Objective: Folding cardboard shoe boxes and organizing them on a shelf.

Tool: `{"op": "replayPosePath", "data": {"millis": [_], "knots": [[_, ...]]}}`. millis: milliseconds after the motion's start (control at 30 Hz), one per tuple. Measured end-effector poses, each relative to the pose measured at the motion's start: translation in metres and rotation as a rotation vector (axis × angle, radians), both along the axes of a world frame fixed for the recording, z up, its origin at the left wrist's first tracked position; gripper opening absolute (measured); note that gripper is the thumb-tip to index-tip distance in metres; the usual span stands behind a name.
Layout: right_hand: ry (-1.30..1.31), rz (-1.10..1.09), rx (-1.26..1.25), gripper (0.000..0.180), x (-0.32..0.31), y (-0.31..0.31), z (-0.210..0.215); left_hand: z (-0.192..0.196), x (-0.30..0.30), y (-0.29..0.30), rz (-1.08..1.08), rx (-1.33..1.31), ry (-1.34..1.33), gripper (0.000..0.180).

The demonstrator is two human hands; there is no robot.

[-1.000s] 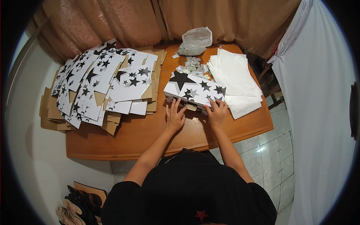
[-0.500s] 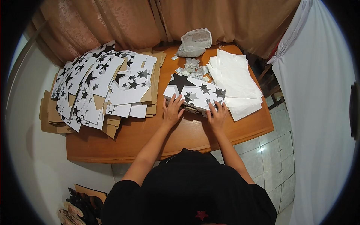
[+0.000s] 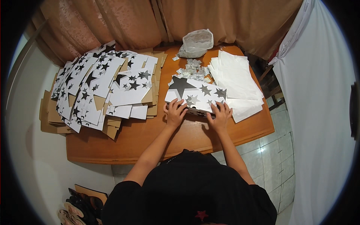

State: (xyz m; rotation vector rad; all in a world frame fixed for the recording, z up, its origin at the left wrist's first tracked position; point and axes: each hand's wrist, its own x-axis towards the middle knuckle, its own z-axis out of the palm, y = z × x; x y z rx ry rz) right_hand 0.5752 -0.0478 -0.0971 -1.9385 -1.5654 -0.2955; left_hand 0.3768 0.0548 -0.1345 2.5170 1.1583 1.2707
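A white cardboard box [image 3: 198, 92] with black and grey stars lies on the wooden table in front of me, its lid down over the top. My left hand [image 3: 175, 114] grips the near left corner, fingertips bent over the lid's edge. At the near right corner my right hand [image 3: 220, 117] has its fingers on the lid and its thumb against the front side. Part of the front wall shows between the hands. Behind the box lie many small pale packets [image 3: 191, 69]. White paper sheets [image 3: 240, 84] are stacked to its right.
A large pile of flat star-printed cardboard pieces [image 3: 90, 86] covers the left of the table [image 3: 142, 138]. A clear plastic bag [image 3: 197, 43] stands at the back before a brown curtain [image 3: 210, 18]. White cloth [image 3: 311, 112] hangs at right. Shoes [image 3: 80, 206] sit lower left.
The front of the lid has come down, and the gap along the box's front edge has narrowed. Both hands have shifted slightly to the right with the box.
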Motion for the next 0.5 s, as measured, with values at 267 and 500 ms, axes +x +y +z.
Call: {"op": "replayPosePath", "data": {"millis": [267, 500], "knots": [[0.290, -0.014, -0.027, 0.020, -0.043, 0.018, 0.002, 0.018, 0.011, -0.020, 0.022, -0.194, -0.056, 0.030], [0.200, -0.055, -0.064, 0.019, -0.047, 0.021, -0.005, 0.027, 0.019, -0.017, 0.071, -0.324, -0.014, 0.028]]}}
